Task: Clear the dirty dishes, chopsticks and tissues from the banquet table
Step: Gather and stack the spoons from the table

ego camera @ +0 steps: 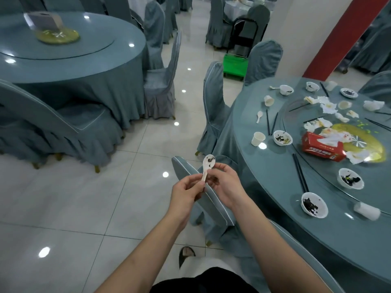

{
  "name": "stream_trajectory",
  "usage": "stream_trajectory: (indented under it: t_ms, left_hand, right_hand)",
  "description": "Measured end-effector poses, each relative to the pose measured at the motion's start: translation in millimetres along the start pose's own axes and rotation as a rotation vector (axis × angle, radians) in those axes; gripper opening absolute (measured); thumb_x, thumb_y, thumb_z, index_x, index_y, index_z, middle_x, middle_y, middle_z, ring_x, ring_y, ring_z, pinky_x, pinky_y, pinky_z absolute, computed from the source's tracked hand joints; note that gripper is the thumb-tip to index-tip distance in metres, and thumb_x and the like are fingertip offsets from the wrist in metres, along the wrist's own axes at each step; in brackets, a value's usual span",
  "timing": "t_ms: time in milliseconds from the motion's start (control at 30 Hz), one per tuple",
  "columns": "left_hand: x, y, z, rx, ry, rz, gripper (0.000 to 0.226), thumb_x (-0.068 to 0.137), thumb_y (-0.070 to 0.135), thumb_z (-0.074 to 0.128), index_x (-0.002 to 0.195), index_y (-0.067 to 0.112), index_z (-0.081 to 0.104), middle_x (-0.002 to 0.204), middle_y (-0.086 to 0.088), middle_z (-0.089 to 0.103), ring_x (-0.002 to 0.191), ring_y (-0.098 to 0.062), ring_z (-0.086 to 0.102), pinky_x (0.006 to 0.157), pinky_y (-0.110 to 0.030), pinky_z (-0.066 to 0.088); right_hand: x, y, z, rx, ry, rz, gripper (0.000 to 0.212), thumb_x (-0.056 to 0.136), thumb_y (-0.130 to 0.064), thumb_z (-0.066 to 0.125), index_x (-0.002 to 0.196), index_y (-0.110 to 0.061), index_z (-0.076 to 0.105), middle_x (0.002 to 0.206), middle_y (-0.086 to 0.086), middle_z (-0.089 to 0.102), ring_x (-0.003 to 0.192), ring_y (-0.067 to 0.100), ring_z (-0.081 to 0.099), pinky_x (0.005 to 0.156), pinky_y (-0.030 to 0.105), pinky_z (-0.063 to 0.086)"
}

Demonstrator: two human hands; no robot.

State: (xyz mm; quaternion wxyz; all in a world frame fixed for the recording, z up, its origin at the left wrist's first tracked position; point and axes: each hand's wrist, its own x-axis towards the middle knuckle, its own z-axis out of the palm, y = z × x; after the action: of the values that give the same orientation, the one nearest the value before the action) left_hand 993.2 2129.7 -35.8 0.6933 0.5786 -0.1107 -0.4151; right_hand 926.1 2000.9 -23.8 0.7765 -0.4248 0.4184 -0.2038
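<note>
I hold a dirty white soup spoon in front of me, over the back of a covered chair, left of the banquet table and off its surface. Its long axis stands nearly upright, bowl up and soiled, handle down. My left hand pinches the handle between thumb and curled fingers; my right hand curls beside it, fingertips at the handle, contact uncertain. The left hand carries it, I judge.

The table lies right of both hands; the right hand is nearer to it.

Count on table, as visible: six dirty bowls, nearest at; four paper cups, one tipped at; two spoons, e.g.; one red tissue box; black chopsticks, several pairs, number unclear; crumpled tissues, many.
</note>
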Motion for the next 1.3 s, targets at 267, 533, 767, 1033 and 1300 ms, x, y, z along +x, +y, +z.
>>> stream_trajectory:
  t_ms: [267, 533, 767, 1033, 1300]
  left_hand:
    - [57.4, 34.8, -59.9, 0.030, 0.043, -0.007, 0.023, 0.097, 0.008, 0.066, 0.119, 0.012, 0.072, 0.100, -0.010, 0.078, 0.084, -0.015, 0.069, 0.077, -0.027, 0.053]
    - [162.0, 105.6, -119.5, 0.098, 0.107, -0.009, 0.019, 0.096, 0.004, 0.066, 0.110, 0.012, 0.075, 0.095, -0.008, 0.077, 0.078, -0.015, 0.066, 0.079, -0.032, 0.052]
    - [253.5, 148.8, -141.6, 0.109, 0.089, -0.008, 0.018, 0.096, 0.003, 0.065, 0.110, 0.011, 0.075, 0.092, -0.008, 0.076, 0.078, -0.014, 0.066, 0.079, -0.029, 0.053]
    - [352.4, 178.4, -149.0, 0.127, 0.001, -0.042, 0.019, 0.096, 0.002, 0.064, 0.109, 0.010, 0.075, 0.106, -0.015, 0.076, 0.079, -0.016, 0.065, 0.077, -0.029, 0.051]
    - [486.1, 222.6, -133.6, 0.208, -0.183, -0.096, 0.019, 0.097, 0.006, 0.065, 0.114, 0.010, 0.073, 0.103, -0.011, 0.078, 0.082, -0.015, 0.068, 0.078, -0.026, 0.053]
  right_hand:
    - [65.1, -4.3, 69.4, 0.010, -0.013, -0.010, 0.024, 0.095, -0.001, 0.064, 0.118, 0.000, 0.060, 0.097, 0.016, 0.073, 0.076, 0.019, 0.068, 0.069, 0.029, 0.054]
    - [170.8, -27.2, 162.8, 0.090, -0.042, 0.019, 0.009, 0.095, -0.005, 0.065, 0.102, -0.009, 0.060, 0.091, 0.010, 0.071, 0.074, 0.019, 0.067, 0.072, 0.030, 0.049]
    - [253.0, -58.0, 212.8, 0.111, -0.036, -0.003, 0.006, 0.097, -0.005, 0.063, 0.098, -0.010, 0.059, 0.091, 0.009, 0.070, 0.076, 0.020, 0.066, 0.069, 0.028, 0.048]
    - [328.5, -89.3, 236.7, 0.134, 0.078, -0.018, 0.003, 0.098, -0.006, 0.062, 0.099, -0.008, 0.062, 0.089, 0.009, 0.070, 0.076, 0.019, 0.065, 0.071, 0.028, 0.049]
    - [416.4, -140.5, 252.8, 0.241, 0.285, -0.125, 0.007, 0.096, -0.006, 0.066, 0.102, -0.007, 0.064, 0.074, 0.003, 0.068, 0.067, 0.014, 0.062, 0.071, 0.030, 0.050]
